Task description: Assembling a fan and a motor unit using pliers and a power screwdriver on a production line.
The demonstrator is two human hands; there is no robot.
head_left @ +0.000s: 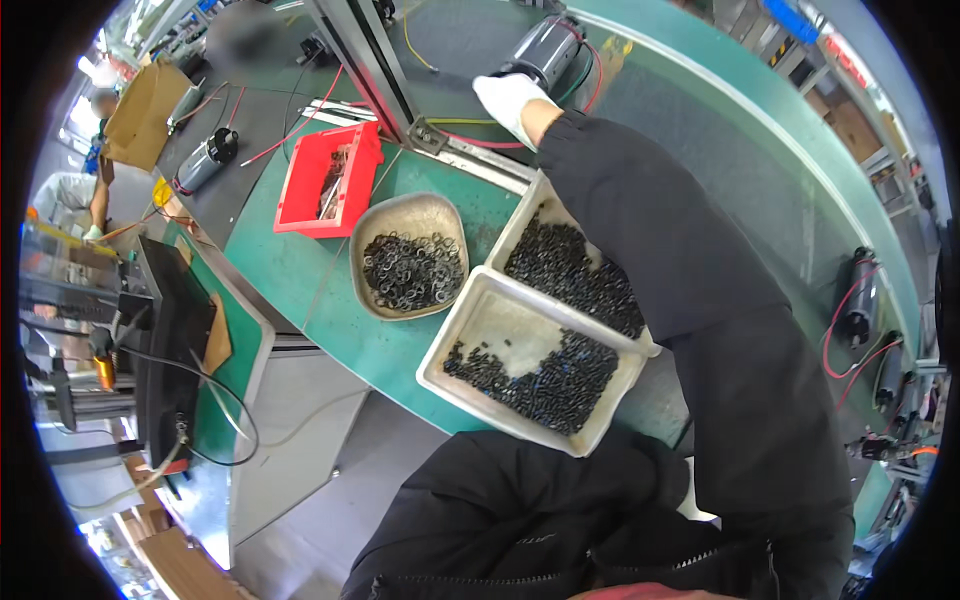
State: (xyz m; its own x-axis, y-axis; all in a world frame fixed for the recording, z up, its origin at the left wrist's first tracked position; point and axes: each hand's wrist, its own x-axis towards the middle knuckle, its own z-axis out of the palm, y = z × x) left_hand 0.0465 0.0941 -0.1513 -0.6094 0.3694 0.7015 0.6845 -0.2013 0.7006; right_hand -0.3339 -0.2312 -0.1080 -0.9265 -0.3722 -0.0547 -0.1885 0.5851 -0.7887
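My right arm in a black sleeve reaches far forward over the bench. In a white glove, my right hand is closed at the near end of a dark grey cylindrical motor with red and green wires; the fingertips are partly hidden. A small white patch shows at the end of a dark sleeve, under my right arm; it looks like my left glove, but no fingers show. Nearest my body stands a pale tray of small black cylindrical parts. Behind it, a second tray of black parts is partly covered by my sleeve.
Left of the trays are a metal bowl of dark rings and a red bin of small parts. A metal post rises beyond them. More motors lie around the bench. A dark monitor stands at left.
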